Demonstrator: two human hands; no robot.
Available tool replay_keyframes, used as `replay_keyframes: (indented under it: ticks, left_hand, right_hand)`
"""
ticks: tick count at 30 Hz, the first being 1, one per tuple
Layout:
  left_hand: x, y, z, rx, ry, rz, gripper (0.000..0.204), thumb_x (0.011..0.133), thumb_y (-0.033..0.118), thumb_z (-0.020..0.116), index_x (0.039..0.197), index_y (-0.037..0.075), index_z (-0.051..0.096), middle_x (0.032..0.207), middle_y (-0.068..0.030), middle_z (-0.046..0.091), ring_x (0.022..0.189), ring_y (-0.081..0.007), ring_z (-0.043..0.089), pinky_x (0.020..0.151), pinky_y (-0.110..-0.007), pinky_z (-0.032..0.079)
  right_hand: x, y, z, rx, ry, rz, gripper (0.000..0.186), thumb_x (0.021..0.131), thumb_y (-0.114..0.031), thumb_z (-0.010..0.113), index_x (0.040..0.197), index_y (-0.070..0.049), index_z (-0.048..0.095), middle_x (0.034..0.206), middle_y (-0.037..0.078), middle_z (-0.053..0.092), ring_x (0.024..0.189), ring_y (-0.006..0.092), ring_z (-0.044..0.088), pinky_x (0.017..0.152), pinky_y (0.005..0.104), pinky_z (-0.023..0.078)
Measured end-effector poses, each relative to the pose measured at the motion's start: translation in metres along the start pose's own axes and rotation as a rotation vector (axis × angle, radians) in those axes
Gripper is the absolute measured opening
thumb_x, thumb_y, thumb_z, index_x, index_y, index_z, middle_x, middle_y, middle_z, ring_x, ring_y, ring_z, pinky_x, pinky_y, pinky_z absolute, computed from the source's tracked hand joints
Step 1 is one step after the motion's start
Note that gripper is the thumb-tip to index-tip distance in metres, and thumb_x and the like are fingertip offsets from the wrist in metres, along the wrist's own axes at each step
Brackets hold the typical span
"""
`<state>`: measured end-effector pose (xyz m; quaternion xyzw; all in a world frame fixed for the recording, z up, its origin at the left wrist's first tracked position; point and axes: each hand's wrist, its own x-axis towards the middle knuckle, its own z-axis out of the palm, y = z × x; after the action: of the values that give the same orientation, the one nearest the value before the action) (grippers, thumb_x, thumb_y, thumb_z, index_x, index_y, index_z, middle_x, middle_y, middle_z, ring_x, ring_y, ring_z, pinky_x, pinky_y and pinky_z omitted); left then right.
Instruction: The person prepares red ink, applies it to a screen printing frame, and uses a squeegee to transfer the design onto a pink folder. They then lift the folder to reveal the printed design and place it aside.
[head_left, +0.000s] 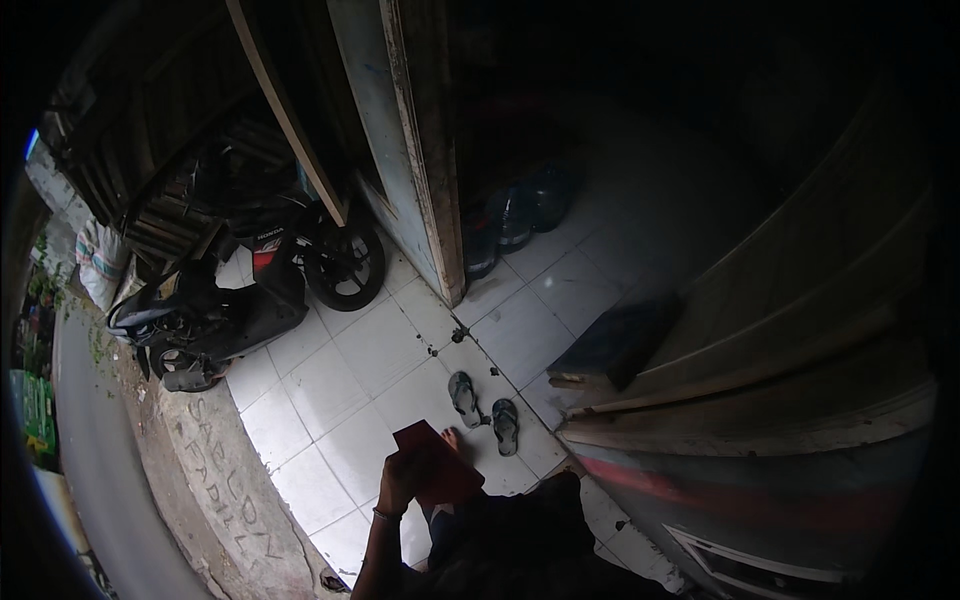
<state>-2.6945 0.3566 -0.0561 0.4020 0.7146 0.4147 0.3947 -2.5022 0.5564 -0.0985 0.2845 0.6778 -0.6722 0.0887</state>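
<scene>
My left hand, with a bracelet at the wrist, is closed on the left side of a flat dark red rectangular piece. It holds the piece in front of my body, tilted; whether this is a book, a folder or a board I cannot make out. No part of my right hand shows; dark clothing fills the lower middle. Past the red piece, toes of a bare foot show on the tiles. Just ahead lie two flip-flops, one on the left and one on the right.
White floor tiles run up to a doorway with a worn door frame. A motorbike is parked at the left, beside a road. Large water bottles stand inside the dark room. A wooden-edged panel rises at the right.
</scene>
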Motion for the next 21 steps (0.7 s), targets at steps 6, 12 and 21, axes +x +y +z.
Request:
replay_keyframes:
  ticks: [6, 12, 21]
  left_hand:
    - [0.175, 0.02, -0.063, 0.007, -0.146, 0.287, 0.029, 0.084, 0.003, 0.072, 0.113, 0.005, 0.074, 0.099, -0.014, 0.077, 0.086, -0.028, 0.075, 0.076, -0.035, 0.06]
    - [0.308, 0.049, -0.055, -0.304, -0.39, 0.129, 0.028, 0.087, 0.002, 0.071, 0.114, -0.001, 0.069, 0.101, -0.0113, 0.075, 0.09, -0.0234, 0.073, 0.079, -0.033, 0.058]
    - [0.524, 0.14, 0.085, 0.072, -0.472, 0.348, 0.017, 0.092, 0.007, 0.067, 0.108, 0.002, 0.071, 0.094, -0.0154, 0.072, 0.09, -0.0342, 0.07, 0.08, -0.041, 0.056]
  right_hand:
    - [0.04, -0.041, -0.075, 0.139, 0.236, 0.029, 0.039, 0.099, -0.039, 0.049, 0.112, -0.006, 0.064, 0.101, 0.01, 0.069, 0.091, 0.021, 0.069, 0.08, 0.0423, 0.057]
    - [0.078, -0.041, -0.158, 0.315, 0.444, 0.037, 0.035, 0.098, -0.035, 0.05, 0.107, -0.005, 0.065, 0.097, 0.009, 0.069, 0.089, 0.0204, 0.07, 0.079, 0.0414, 0.058]
    - [0.117, 0.022, -0.337, 0.463, 0.626, 0.159, 0.03, 0.098, -0.029, 0.05, 0.101, -0.005, 0.067, 0.091, 0.009, 0.07, 0.084, 0.0194, 0.071, 0.076, 0.04, 0.058]
